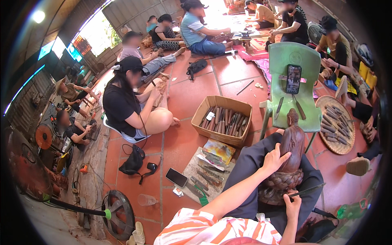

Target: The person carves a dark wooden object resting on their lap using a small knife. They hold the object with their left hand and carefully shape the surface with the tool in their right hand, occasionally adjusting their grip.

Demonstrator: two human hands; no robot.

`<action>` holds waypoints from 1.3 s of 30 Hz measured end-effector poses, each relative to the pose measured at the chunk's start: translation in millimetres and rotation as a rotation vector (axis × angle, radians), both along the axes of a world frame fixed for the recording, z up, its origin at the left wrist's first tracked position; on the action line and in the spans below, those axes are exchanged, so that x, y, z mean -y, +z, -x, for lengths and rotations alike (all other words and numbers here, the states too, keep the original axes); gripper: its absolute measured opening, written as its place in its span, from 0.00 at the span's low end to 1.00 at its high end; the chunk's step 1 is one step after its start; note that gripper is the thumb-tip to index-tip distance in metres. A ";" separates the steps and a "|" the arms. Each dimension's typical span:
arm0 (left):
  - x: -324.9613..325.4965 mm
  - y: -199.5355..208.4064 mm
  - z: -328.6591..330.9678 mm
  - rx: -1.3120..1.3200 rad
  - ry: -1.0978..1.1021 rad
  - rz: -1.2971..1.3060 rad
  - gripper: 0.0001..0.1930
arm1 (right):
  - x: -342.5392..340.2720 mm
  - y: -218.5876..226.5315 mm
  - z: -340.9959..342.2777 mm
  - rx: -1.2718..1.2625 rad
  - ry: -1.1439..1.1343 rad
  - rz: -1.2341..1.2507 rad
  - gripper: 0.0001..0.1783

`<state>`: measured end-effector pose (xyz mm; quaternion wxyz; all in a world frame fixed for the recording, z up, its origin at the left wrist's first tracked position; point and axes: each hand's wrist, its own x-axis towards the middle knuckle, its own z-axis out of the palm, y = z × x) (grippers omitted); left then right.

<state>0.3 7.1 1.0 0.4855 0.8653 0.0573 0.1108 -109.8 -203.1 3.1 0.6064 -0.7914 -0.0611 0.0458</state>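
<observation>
A dark brown carved wooden Buddha statue (292, 141) stands upright on a lotus-shaped base between my legs. My left hand (276, 160) is closed round the side of the figure, thumb and fingers against its robe. Low by the base, my right hand (291, 203) pinches a long, thin, dark file-like tool (308, 190), which points to the right. Its working end lies near the base, and whether it touches the wood I cannot tell. On the green plastic chair (281, 57) just ahead lie a phone (293, 79) and two slim blades (299, 107).
A cardboard box (222, 136) of wooden-handled tools stands ahead. Left of my legs, a mat (193, 166) bears several blades, beside a phone (176, 177). A round woven tray (337, 148) of tools lies right. A seated person (127, 96) works at left; a fan (118, 214) stands nearby.
</observation>
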 end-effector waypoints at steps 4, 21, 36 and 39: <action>0.3 0.0 0.5 0.013 0.018 -0.010 0.38 | -1.6 3.1 0.6 0.002 -0.002 0.003 0.08; -1.2 -1.8 -1.8 0.011 0.021 0.013 0.37 | -0.8 -1.7 -0.5 -0.010 -0.022 0.010 0.07; -13.4 -5.5 -3.0 -0.036 -0.023 0.032 0.41 | -1.8 -3.7 2.8 -0.074 -0.010 -0.038 0.06; -20.9 -7.1 -5.1 -0.004 -0.045 0.067 0.40 | -4.8 -1.9 3.9 -0.099 0.014 -0.045 0.07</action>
